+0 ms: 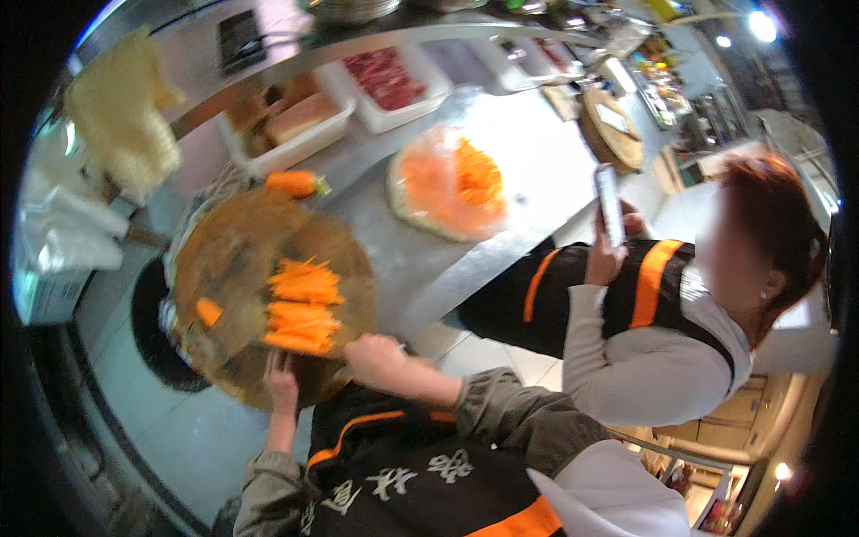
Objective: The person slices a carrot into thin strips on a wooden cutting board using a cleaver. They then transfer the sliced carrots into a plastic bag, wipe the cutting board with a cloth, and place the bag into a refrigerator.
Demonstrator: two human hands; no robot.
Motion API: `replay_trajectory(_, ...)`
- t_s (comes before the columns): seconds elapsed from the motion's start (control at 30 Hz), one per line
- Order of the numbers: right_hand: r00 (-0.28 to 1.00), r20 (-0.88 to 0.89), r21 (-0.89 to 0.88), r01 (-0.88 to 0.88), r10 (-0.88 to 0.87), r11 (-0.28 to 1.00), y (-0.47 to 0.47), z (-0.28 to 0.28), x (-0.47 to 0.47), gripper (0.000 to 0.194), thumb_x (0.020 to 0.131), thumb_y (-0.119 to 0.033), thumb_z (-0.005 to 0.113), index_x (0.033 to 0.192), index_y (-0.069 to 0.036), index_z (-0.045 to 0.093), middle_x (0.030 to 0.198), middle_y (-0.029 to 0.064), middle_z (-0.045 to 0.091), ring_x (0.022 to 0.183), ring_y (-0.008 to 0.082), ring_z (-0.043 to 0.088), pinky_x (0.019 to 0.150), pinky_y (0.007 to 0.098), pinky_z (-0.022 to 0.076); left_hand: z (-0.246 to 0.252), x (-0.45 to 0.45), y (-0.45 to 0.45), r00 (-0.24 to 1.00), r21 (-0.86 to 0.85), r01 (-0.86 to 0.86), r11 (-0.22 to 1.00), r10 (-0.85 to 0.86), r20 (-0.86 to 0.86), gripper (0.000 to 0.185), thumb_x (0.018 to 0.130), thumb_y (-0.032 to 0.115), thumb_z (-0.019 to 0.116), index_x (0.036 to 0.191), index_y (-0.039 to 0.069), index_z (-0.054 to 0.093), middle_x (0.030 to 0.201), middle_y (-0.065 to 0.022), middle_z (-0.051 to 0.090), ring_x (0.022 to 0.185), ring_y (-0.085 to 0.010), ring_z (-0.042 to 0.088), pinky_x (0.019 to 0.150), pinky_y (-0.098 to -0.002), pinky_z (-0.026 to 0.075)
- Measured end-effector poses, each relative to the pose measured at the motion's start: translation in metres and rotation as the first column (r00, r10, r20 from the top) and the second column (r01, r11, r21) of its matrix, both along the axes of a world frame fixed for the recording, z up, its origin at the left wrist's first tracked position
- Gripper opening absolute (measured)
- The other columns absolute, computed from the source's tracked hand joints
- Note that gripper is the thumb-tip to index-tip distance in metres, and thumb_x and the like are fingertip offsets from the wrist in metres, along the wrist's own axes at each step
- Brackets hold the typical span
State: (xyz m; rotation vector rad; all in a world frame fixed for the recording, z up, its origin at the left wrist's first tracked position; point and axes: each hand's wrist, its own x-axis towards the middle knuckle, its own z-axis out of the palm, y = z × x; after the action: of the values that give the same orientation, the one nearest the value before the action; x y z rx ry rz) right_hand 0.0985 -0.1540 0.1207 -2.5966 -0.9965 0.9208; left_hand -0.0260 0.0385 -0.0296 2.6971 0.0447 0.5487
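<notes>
Julienned carrot (305, 282) lies beside a stack of carrot slices (302, 325) on a round wooden chopping block (235, 235). My left hand (282, 379) has its fingers at the near edge of the slices; whether it grips anything is unclear. To the right of it, my right hand (377, 359) is closed in a fist, apparently round the handle of a cleaver; its dark blade (319, 379) is blurred and hard to make out. A carrot end piece (209, 312) sits at the block's left, and a thick carrot piece (290, 183) lies beyond its far edge.
A clear bag of shredded carrot (449, 184) rests on the metal worktop (362, 178). Behind are white tubs, one with raw meat (384, 77). A co-worker (644, 322) stands at the right holding a phone (609, 201). Another round block (611, 131) is farther off.
</notes>
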Motion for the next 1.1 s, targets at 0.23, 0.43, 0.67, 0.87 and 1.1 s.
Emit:
replay_trajectory(0.23,0.979,-0.164,0.079,0.136,-0.121,0.988,-0.001,-0.001,0.000,0.015,0.073,-0.008,0.054,0.080,0.003,0.063,0.071,0.0271,0.061,0.072,0.0438,0.063,0.064,0.0491,0.0521,0.026,0.009,-0.009,0.999,-0.064,-0.026,0.998,0.028,0.038,0.024,0.073,0.002,0.065,0.097,0.005,0.064,0.100,-0.0109,0.062,0.096,-0.0307,0.060,0.079,-0.0387,0.051)
replay_trajectory(0.43,0.997,-0.070,0.023,0.028,-0.027,0.999,0.001,0.000,0.001,0.016,0.074,-0.008,0.053,0.081,0.001,0.064,0.068,0.0275,0.060,0.070,0.0445,0.062,0.064,0.0505,0.0513,0.034,0.013,-0.009,1.000,-0.075,-0.001,0.997,0.000,-0.018,0.027,0.072,0.001,0.063,0.099,0.005,0.064,0.103,-0.0066,0.061,0.094,-0.0266,0.060,0.075,-0.0352,0.052)
replay_trajectory(0.67,0.990,-0.126,-0.024,0.061,-0.064,0.998,0.002,0.000,0.003,0.018,0.076,-0.007,0.051,0.086,-0.001,0.065,0.070,0.0265,0.061,0.072,0.0445,0.062,0.067,0.0508,0.0509,0.038,0.014,-0.009,1.000,-0.090,0.019,0.996,-0.020,-0.011,0.027,0.072,0.003,0.063,0.100,0.004,0.063,0.101,-0.0087,0.061,0.093,-0.0269,0.060,0.074,-0.0350,0.051)
replay_trajectory(0.87,0.991,-0.112,0.006,0.070,-0.069,0.998,0.003,-0.001,0.005,0.022,0.076,-0.007,0.050,0.092,-0.003,0.065,0.071,0.0257,0.061,0.073,0.0449,0.061,0.067,0.0508,0.0504,0.036,0.016,-0.007,0.999,-0.015,-0.008,1.000,0.008,0.040,0.025,0.072,0.003,0.064,0.097,0.003,0.063,0.100,-0.0087,0.061,0.091,-0.0270,0.060,0.073,-0.0351,0.052)
replay_trajectory(1.1,0.985,-0.152,-0.059,0.077,-0.085,0.995,0.002,-0.001,0.002,0.024,0.078,-0.009,0.051,0.096,-0.007,0.066,0.075,0.0260,0.062,0.075,0.0445,0.062,0.069,0.0508,0.0503,0.038,0.016,-0.008,1.000,-0.085,-0.010,0.996,0.008,-0.018,0.024,0.071,0.004,0.064,0.094,0.003,0.064,0.097,-0.0080,0.062,0.090,-0.0267,0.060,0.073,-0.0351,0.052)
